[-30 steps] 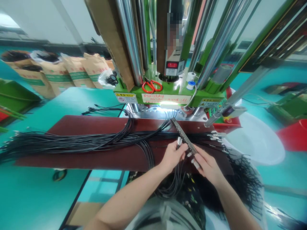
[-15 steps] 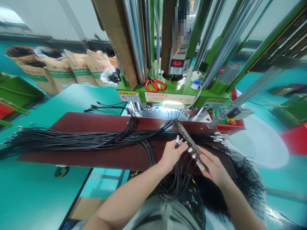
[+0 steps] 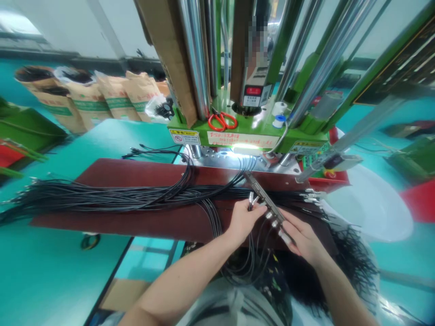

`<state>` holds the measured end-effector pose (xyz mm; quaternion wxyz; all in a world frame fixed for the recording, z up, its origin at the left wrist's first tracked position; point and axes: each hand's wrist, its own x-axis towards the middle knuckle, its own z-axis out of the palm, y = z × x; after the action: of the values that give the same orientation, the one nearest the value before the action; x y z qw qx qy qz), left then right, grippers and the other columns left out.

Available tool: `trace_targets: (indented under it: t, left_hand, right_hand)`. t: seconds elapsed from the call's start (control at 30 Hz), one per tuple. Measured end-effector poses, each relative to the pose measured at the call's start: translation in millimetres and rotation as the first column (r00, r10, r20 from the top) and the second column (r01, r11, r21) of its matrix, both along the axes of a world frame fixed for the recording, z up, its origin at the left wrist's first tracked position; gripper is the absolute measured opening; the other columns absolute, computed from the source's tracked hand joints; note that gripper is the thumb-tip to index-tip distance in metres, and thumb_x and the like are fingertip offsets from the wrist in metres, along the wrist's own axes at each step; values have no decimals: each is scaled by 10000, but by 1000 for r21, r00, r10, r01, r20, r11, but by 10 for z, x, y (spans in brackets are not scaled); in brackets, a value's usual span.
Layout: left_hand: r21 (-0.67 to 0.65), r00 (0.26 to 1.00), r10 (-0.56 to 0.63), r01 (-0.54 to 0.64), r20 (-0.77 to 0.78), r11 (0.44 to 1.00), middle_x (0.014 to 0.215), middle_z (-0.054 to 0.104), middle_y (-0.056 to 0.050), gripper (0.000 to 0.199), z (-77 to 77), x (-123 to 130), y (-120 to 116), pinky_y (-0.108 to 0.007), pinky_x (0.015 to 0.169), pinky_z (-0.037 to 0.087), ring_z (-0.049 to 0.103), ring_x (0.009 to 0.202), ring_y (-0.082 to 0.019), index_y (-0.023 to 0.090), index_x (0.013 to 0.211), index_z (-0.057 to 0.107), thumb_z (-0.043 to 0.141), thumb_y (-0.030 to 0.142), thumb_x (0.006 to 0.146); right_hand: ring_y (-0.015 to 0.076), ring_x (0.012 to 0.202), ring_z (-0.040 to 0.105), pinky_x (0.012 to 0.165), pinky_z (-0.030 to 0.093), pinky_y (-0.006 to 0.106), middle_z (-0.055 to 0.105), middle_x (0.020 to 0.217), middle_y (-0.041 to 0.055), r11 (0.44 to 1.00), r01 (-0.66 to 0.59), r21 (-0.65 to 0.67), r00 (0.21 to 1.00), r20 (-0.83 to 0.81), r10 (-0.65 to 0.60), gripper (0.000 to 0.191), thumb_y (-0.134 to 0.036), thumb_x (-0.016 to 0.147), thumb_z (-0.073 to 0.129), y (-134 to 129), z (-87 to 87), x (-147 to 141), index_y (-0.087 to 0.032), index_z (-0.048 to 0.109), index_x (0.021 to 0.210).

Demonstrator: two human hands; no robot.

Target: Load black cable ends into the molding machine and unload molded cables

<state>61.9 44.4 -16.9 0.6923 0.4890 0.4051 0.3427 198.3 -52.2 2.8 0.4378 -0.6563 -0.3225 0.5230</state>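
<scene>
My right hand (image 3: pixel 301 235) is closed around the lower end of a long metal mould bar (image 3: pixel 265 199), which is tilted over the brown board. Several silvery connectors (image 3: pixel 272 219) stick out along the bar's near side. At the bar's left side, my left hand (image 3: pixel 245 218) pinches black cables with metal connector ends (image 3: pixel 251 198). Their cords hang in loops (image 3: pixel 249 267) below my hands, toward my lap. Behind lies a thick bundle of black cables (image 3: pixel 118 198) across the board, and some cables curve up to the press's lit plate.
A green press (image 3: pixel 251 122) stands ahead, with red-handled scissors (image 3: pixel 222 121) and a spool (image 3: pixel 278 121) on it. The brown board (image 3: pixel 105 174) spans the front. Paper sacks (image 3: pixel 91 97) stand back left; a white tub (image 3: pixel 370 203) and black cables (image 3: pixel 353 253) are at right.
The whole view has shifted slightly. My left hand and the connectors it pinches remain close against the bar, and my right hand keeps its grip; little else differs.
</scene>
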Motion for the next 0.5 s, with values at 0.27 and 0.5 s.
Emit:
trace_targets:
  t: [0.27, 0.5]
  left_hand:
    - [120, 994, -69, 79, -88, 990, 436, 389, 57, 374, 79, -89, 42, -198, 429, 254, 331, 402, -54, 144, 613, 501, 470, 486, 760]
    - [-60, 964, -265, 266, 29, 962, 429, 411, 39, 442, 143, -188, 101, -187, 349, 200, 347, 344, -54, 168, 521, 372, 415, 524, 779]
  right_hand:
    - [47, 396, 357, 300, 244, 153, 556, 653, 22, 1000, 16, -10, 999, 34, -15, 579, -495, 720, 574, 14, 13, -36, -205, 507, 1216]
    - [30, 357, 279, 304, 172, 141, 456, 498, -30, 997, 74, 30, 996, -48, -72, 576, -474, 716, 587, -2, 37, -31, -177, 514, 1205]
